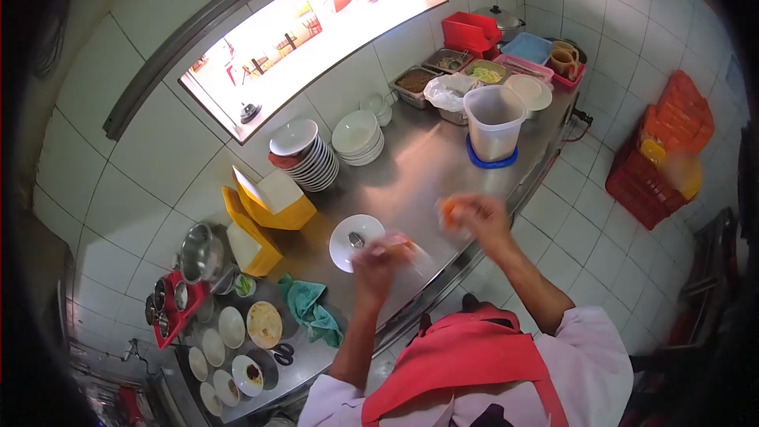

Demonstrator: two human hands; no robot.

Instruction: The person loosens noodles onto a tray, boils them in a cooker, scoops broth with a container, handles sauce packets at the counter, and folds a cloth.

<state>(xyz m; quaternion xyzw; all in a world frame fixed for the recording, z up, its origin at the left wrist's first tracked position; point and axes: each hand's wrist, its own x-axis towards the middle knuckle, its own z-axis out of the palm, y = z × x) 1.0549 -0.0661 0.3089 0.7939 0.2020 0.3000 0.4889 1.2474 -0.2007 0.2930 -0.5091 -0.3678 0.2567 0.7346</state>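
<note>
My left hand (375, 262) is closed on a clear plastic bag (409, 251) with something orange-red in it, held over the right rim of a white bowl (341, 247). A metal spoon (356, 239) lies in that bowl. Farther right, above the front edge of the steel counter, my right hand (484, 220) has its fingers closed round a small orange thing (451, 212). Motion blurs it, so its kind does not show.
Stacked white bowls (316, 166) and yellow napkin holders (273, 204) line the wall. A clear plastic container (494, 122) stands near food trays (415, 83). Small bowls (232, 326), a green cloth (308, 308) and scissors (282, 353) lie left. A red crate (644, 182) stands on the floor.
</note>
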